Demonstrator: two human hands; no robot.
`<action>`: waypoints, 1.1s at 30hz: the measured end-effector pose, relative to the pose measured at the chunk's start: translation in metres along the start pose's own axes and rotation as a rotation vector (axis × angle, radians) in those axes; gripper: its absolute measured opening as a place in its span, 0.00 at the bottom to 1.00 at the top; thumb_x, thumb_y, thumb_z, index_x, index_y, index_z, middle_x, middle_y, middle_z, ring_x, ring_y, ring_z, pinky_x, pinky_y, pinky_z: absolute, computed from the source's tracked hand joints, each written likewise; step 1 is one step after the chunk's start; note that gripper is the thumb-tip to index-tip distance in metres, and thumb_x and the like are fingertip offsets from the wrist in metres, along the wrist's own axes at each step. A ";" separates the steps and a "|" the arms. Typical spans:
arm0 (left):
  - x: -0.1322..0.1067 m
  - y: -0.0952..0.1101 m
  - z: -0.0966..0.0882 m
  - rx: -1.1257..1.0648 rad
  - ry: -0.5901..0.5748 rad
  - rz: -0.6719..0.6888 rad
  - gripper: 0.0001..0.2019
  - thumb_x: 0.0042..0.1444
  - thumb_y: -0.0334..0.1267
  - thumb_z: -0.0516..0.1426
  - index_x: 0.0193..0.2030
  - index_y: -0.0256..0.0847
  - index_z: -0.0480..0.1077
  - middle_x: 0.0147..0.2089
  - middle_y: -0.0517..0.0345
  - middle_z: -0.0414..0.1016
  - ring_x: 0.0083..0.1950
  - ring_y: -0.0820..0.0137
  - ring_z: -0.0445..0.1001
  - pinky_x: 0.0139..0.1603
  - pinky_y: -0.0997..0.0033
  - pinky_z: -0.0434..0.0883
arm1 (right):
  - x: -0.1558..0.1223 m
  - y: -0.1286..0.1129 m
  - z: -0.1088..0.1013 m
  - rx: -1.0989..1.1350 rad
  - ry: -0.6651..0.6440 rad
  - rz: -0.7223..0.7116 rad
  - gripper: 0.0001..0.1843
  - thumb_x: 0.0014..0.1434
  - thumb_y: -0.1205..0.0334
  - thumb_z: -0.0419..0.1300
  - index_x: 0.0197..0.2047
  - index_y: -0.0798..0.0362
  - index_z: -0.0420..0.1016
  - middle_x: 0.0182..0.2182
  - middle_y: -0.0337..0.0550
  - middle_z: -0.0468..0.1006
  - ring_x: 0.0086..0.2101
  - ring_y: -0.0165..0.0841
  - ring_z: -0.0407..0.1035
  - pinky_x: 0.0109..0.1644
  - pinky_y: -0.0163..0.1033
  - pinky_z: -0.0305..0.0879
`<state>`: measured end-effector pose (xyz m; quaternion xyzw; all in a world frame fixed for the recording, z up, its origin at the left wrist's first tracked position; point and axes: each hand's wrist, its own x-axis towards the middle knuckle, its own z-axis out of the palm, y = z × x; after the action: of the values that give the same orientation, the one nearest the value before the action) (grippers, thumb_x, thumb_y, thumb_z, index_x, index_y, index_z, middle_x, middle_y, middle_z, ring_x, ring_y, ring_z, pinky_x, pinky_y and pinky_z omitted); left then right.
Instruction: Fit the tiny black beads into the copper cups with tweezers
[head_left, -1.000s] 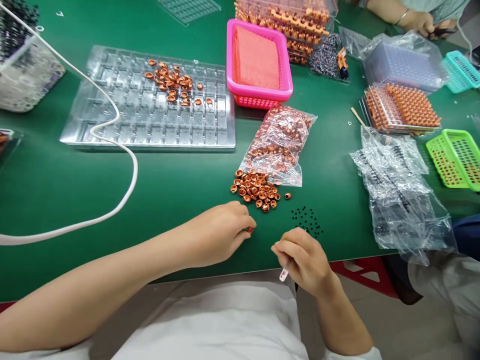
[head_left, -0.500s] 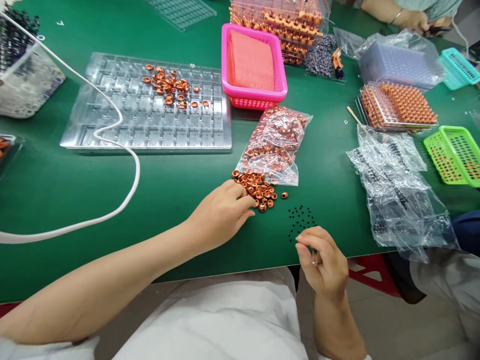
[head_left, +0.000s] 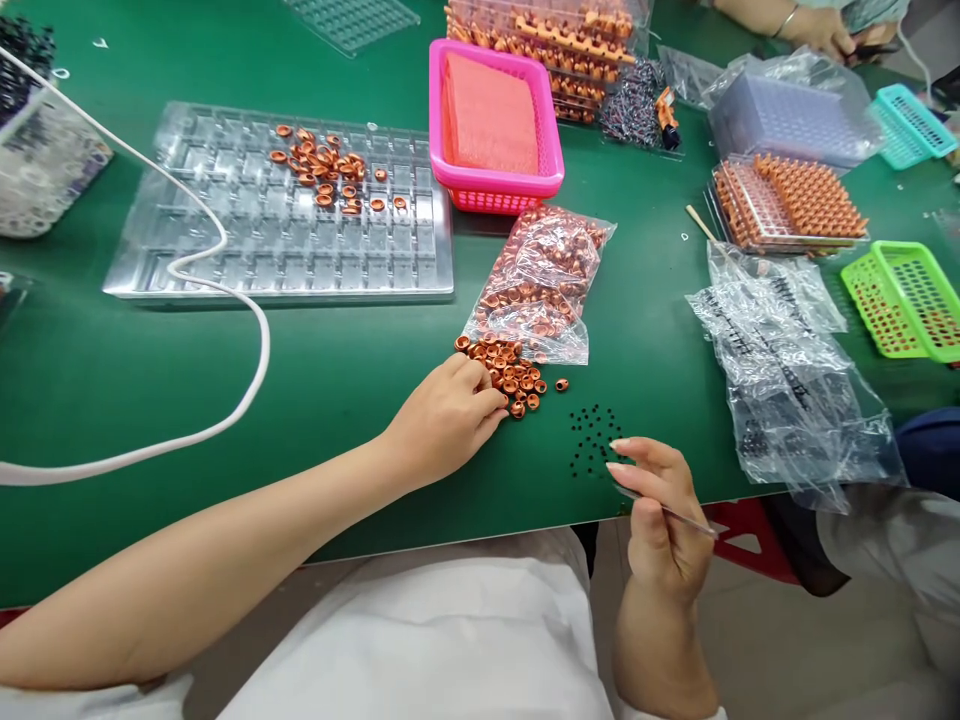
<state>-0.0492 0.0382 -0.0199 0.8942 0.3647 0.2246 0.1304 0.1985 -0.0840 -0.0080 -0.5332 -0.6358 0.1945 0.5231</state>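
My left hand (head_left: 448, 415) rests on the green table with its fingers bunched at the near edge of a loose pile of copper rings (head_left: 517, 372). What the fingertips pinch is hidden. My right hand (head_left: 660, 520) hovers at the table's front edge, gripping a thin metal tool (head_left: 671, 513) like tweezers, just right of a patch of tiny black beads (head_left: 591, 442). A clear bag of copper rings (head_left: 544, 280) lies open behind the pile.
A clear compartment tray (head_left: 277, 215) with several copper rings sits at the back left, a white cable (head_left: 225, 310) looping over it. A pink basket (head_left: 491, 120), orange part racks (head_left: 787, 200), crumpled plastic bags (head_left: 787, 370) and a green basket (head_left: 904, 300) stand right. Another person's hand (head_left: 817, 25) works far right.
My left hand moved forward from the table's front to the copper ring pile. My right hand shifted right and turned, so the thin tool now points right.
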 end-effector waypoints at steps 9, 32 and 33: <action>-0.013 0.015 -0.008 -0.326 0.004 0.029 0.06 0.67 0.30 0.55 0.41 0.38 0.74 0.39 0.52 0.82 0.41 0.66 0.77 0.44 0.64 0.75 | -0.008 0.018 -0.006 0.097 0.062 0.128 0.16 0.74 0.54 0.50 0.50 0.47 0.78 0.38 0.47 0.76 0.37 0.37 0.74 0.31 0.45 0.79; -0.016 0.027 0.002 -0.639 -0.242 -0.049 0.09 0.67 0.26 0.54 0.46 0.37 0.74 0.40 0.53 0.79 0.43 0.65 0.74 0.44 0.67 0.71 | -0.030 0.008 -0.018 -0.185 0.045 0.259 0.10 0.62 0.70 0.67 0.46 0.48 0.81 0.39 0.41 0.85 0.39 0.35 0.80 0.43 0.41 0.80; -0.016 0.027 0.002 -0.647 -0.238 -0.044 0.09 0.67 0.26 0.54 0.46 0.37 0.74 0.40 0.53 0.79 0.43 0.65 0.74 0.43 0.67 0.71 | -0.030 0.007 -0.017 -0.219 0.041 0.260 0.09 0.62 0.69 0.67 0.45 0.47 0.81 0.38 0.40 0.85 0.38 0.35 0.80 0.42 0.40 0.80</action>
<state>-0.0416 0.0077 -0.0159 0.8183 0.2761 0.2198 0.4537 0.2136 -0.1135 -0.0211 -0.6686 -0.5680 0.1793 0.4452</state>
